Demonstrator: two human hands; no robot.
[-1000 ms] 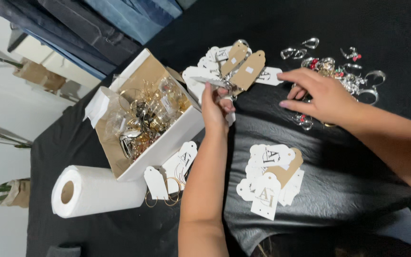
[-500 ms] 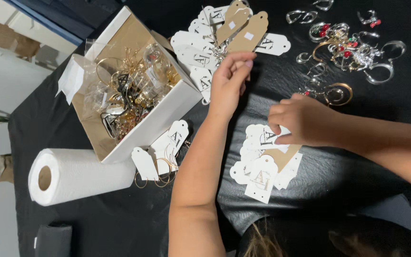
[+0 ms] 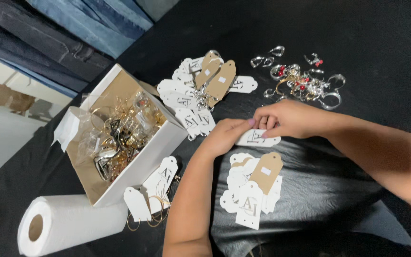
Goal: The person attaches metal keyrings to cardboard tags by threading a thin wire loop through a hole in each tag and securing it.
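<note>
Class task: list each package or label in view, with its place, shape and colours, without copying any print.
White tag: held by both hands, arched end.
Tag stack: below the hands, white with one brown.
Tag heap: above the hands, white and brown.
White box: left, open, holding jewellery.
Hoop tags: beside the box, white.

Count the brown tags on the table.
3. Two brown tags overlap on the white tag heap above the hands; one brown tag tops the pile below them. Others may be hidden underneath.
</note>
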